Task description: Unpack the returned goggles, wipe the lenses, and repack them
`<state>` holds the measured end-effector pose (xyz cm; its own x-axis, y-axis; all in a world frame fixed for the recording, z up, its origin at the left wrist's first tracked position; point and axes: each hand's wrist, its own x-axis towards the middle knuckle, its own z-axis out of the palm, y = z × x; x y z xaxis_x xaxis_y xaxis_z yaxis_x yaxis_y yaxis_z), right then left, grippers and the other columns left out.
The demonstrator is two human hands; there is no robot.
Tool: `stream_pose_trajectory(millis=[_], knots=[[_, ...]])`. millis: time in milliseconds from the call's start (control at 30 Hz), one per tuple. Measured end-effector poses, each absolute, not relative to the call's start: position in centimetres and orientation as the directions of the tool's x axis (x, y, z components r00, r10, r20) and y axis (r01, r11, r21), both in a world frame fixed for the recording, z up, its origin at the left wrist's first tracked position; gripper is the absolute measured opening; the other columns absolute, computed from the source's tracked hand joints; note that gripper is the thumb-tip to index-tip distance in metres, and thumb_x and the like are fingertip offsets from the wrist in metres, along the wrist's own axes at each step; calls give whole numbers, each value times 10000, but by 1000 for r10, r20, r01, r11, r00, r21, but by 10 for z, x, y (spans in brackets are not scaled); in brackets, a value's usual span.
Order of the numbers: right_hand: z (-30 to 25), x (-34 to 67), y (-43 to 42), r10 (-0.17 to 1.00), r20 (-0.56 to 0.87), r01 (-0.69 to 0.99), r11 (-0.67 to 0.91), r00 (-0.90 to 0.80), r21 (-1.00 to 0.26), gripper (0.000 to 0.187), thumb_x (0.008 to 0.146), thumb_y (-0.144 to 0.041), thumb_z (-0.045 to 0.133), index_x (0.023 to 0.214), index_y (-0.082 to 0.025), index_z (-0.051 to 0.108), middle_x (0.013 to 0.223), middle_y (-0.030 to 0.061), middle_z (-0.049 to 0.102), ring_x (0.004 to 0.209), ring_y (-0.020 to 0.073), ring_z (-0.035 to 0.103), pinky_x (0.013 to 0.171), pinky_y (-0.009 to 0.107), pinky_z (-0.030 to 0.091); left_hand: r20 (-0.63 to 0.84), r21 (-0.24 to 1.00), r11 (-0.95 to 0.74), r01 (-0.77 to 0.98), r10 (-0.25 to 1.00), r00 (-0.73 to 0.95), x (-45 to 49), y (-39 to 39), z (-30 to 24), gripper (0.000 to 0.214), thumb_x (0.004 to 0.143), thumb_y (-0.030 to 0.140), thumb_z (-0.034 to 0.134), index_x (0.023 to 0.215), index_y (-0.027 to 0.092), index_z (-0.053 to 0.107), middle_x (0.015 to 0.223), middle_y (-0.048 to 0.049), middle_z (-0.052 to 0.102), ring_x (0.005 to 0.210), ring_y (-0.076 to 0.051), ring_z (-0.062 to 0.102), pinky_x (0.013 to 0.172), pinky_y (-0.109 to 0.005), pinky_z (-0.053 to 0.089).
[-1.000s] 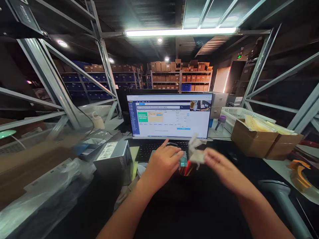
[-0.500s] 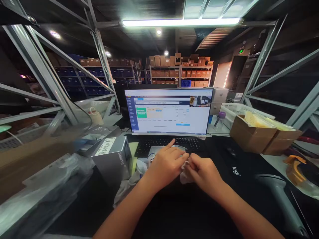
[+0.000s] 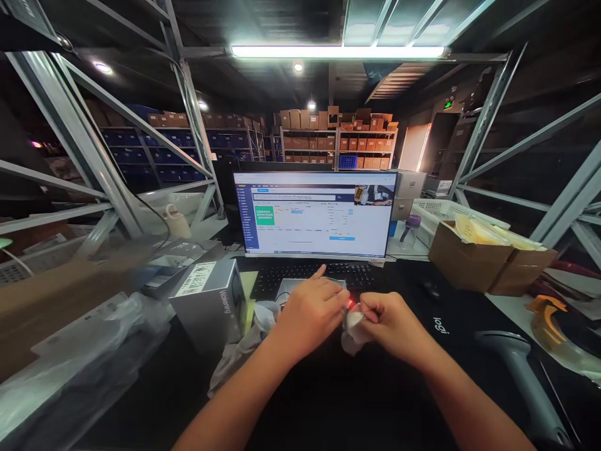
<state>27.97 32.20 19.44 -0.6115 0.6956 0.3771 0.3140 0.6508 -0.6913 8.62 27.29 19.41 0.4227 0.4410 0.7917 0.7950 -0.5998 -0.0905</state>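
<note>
My left hand (image 3: 313,314) is in front of the keyboard, its fingers curled downward and thumb raised. What lies under those fingers is hidden. My right hand (image 3: 393,319) pinches a small crumpled whitish bag (image 3: 353,338) that hangs between both hands. A red glow (image 3: 351,303) shows at the left fingertips, its source unclear. Behind my left hand sits a pale open box (image 3: 292,285), partly covered. Beside my left forearm lies crumpled whitish wrapping (image 3: 237,363), and left of it stands a grey printed box (image 3: 206,313).
A monitor (image 3: 310,219) stands behind the keyboard (image 3: 275,275). To the right are a mouse (image 3: 430,289), a grey handheld scanner (image 3: 521,369), a tape roll (image 3: 549,319) and cardboard boxes (image 3: 469,257). Clear plastic packaging (image 3: 94,357) lies at the left.
My right hand has drawn slightly away from the left, showing more of the whitish bag. A red glow now appears between them. The screen content has changed a little.
</note>
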Motion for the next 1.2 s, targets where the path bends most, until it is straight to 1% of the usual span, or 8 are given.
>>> stream_pose_trajectory(millis=[100,300,500,767,900,1000,1100,1200], knots=[[191,273,322,729,412,318,636,-546,-703,258,701,-106,511,611,-205,290,558,-74,350,550,86,287,494,214,215,785,-114,-585,803,443,433,85,273,196,130,904,116,562,956,153,675,830,-18,704,762,-140,642,1112,-485,446],[208,302,343,488,182,163,583,-854,-796,212,668,-77,456,601,-204,301,584,-69,333,561,84,277,505,204,234,784,-29,-607,794,480,395,75,271,201,122,894,129,597,989,175,660,926,-9,716,848,-140,669,1142,-514,406],[195,276,322,760,357,396,607,-543,-689,227,657,-100,510,572,-194,321,537,-68,376,543,86,312,501,213,213,759,-169,-613,772,419,499,93,276,188,144,920,72,527,909,143,652,878,-26,708,825,-145,646,1143,-491,413],[211,305,334,647,105,319,504,-756,-803,126,632,-91,445,592,-198,393,560,-54,477,507,87,434,478,196,289,786,-95,-637,765,423,450,74,275,200,163,899,91,589,1039,161,636,1004,-23,715,939,-149,647,1197,-522,337],[202,289,325,775,260,408,549,-576,-729,113,580,-88,462,543,-185,417,518,-57,457,517,83,399,473,195,251,770,-175,-628,758,393,503,84,276,195,137,912,60,540,966,134,643,895,-24,708,859,-141,646,1181,-488,375],[193,277,324,793,399,369,580,-461,-726,99,615,-114,474,558,-185,436,532,-51,450,535,86,395,497,194,267,765,-222,-606,764,378,522,93,276,190,186,949,65,481,1029,135,634,1021,-66,710,979,-166,651,1167,-496,394],[196,280,334,831,445,235,530,-334,-815,168,666,-181,543,587,-200,397,546,-55,422,522,85,353,483,193,254,861,-31,-464,885,438,260,97,273,187,361,933,71,494,1277,165,547,1304,-144,595,1233,-259,555,1104,-552,447],[204,288,342,867,440,55,464,-232,-884,222,634,-217,588,606,-215,368,549,-62,411,510,84,332,465,191,247,853,235,-365,901,522,-11,103,268,185,555,833,60,576,1360,195,469,1310,-152,552,1212,-302,552,1009,-535,524]])
